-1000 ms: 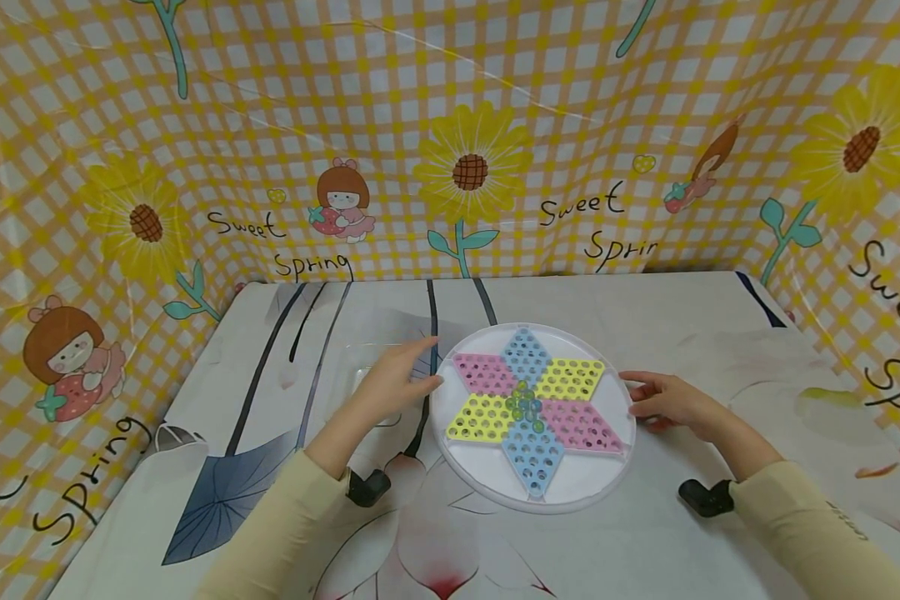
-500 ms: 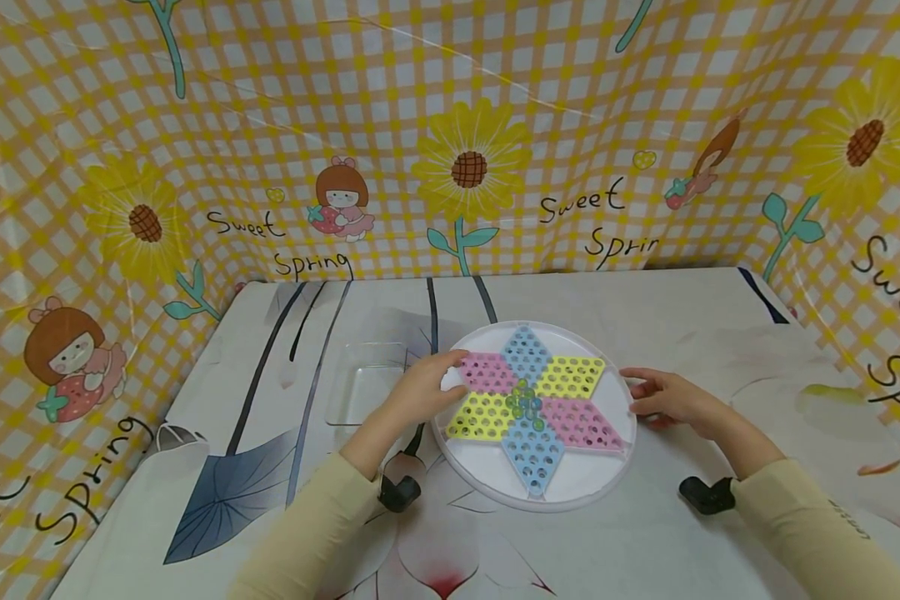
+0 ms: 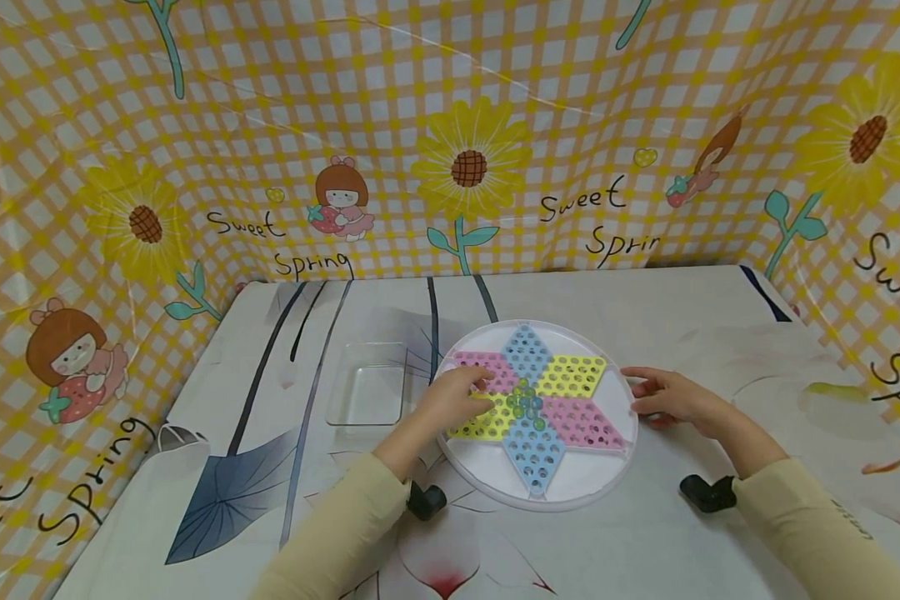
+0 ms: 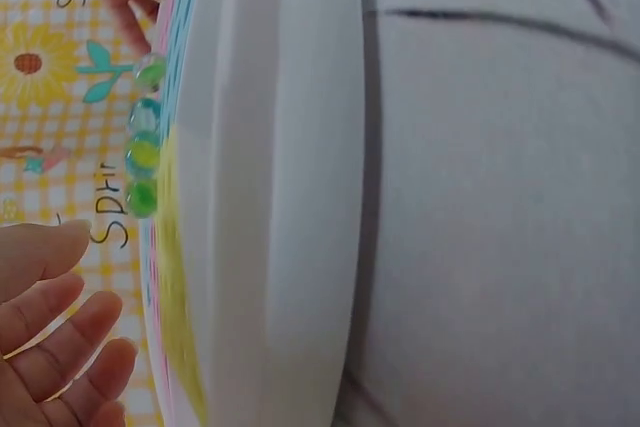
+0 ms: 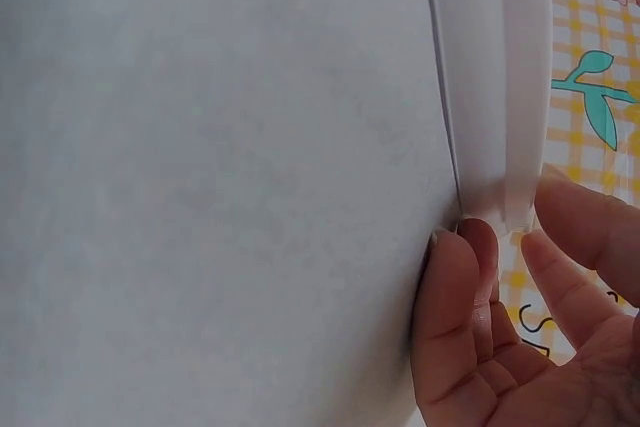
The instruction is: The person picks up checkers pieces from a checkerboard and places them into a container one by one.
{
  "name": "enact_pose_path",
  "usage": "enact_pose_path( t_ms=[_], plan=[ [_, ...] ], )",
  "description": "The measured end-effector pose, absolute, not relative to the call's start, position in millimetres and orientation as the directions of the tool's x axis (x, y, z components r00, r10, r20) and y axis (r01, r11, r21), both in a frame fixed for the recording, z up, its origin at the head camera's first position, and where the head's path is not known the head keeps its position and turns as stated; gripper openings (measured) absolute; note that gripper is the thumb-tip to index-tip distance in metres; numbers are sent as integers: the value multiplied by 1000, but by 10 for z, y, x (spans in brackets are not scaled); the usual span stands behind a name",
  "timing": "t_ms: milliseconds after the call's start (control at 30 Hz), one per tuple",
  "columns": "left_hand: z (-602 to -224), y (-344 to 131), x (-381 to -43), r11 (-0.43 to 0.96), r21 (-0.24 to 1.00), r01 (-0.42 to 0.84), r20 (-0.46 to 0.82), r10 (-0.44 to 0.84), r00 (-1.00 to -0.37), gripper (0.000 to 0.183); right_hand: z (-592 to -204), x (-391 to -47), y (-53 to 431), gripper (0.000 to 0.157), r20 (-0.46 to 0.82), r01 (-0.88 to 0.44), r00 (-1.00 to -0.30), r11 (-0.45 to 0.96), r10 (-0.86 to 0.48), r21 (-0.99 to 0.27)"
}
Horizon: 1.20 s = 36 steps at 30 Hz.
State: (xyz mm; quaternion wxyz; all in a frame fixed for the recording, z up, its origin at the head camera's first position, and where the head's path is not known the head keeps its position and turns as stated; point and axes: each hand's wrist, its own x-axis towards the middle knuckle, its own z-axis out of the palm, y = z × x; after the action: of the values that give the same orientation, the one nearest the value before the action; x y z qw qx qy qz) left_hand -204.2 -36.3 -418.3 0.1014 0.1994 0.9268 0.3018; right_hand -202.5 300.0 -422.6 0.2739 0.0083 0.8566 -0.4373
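A round white Chinese checkers board (image 3: 472, 477) lies on the table, with a six-pointed star of pink, yellow and blue fields. At its centre several green and blue glass marbles (image 3: 526, 402) sit bunched together. My left hand (image 3: 452, 400) is over the board's left side, fingers pointing at the marbles; the left wrist view shows its fingers (image 4: 70, 332) loosely spread and holding nothing, with marbles (image 4: 143, 154) just beyond. At the right rim, my right hand (image 3: 671, 400) has its fingertips on the board's edge. The right wrist view shows thumb (image 5: 590, 222) and fingers pinching the rim (image 5: 490, 97).
A clear plastic box (image 3: 363, 425) stands left of the board. A white table cover (image 3: 630, 542) with printed flowers and dark lines lies under everything. Behind and at both sides hangs a yellow checked curtain (image 3: 390, 108). Each wrist carries a small black camera (image 3: 426, 502).
My left hand has moved right, from beside the board's left rim to over its left fields near the marbles, uncovering the clear box. My right hand stays at the right rim.
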Motion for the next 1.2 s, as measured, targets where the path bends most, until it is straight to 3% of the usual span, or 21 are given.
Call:
enact_pose_path(
  t_ms=[533, 1200],
  plan=[
    [-4231, -95, -2053, 773, 554, 308, -95, 426, -900, 20, -4222, -2015, 3007, 69, -477, 249, -848, 623, -230, -742],
    [-4233, -11, -2119, 803, 556, 215, -201, 381, -902, 14, -4186, -2018, 3003, 68, -477, 235, -846, 636, -239, -735]
  ],
)
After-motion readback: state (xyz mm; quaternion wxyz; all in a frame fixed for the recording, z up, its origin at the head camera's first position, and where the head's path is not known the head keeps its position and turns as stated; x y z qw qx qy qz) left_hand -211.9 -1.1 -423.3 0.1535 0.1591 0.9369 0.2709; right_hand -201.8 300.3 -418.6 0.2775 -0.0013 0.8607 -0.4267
